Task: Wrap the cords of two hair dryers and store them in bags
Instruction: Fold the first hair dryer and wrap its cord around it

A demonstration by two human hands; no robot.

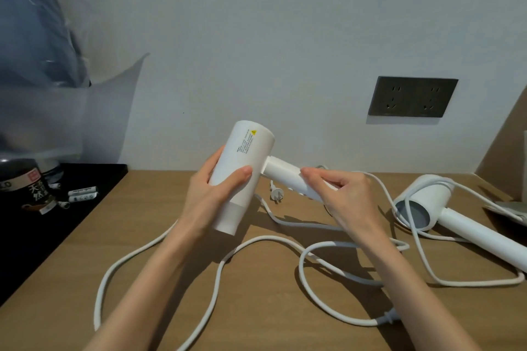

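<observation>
A white hair dryer (248, 151) is held up above the wooden table (159, 242). My left hand (211, 196) grips its barrel from the left, thumb across the front. My right hand (342, 196) grips its handle (285, 174). Its long white cord (159, 239) lies in loose loops over the table, with the plug (276, 194) lying behind the dryer. A second white hair dryer (427, 202) lies on its side at the right, its own cord (422, 253) draped over the barrel and looping on the table.
A black tray (94, 188) at the left holds a dark jar (25, 185) and small white tubes (82, 192). Clear plastic bags (57, 111) hang at the upper left. A grey double wall socket (412, 97) sits above the table. A dark flat item (510, 208) lies at the right edge.
</observation>
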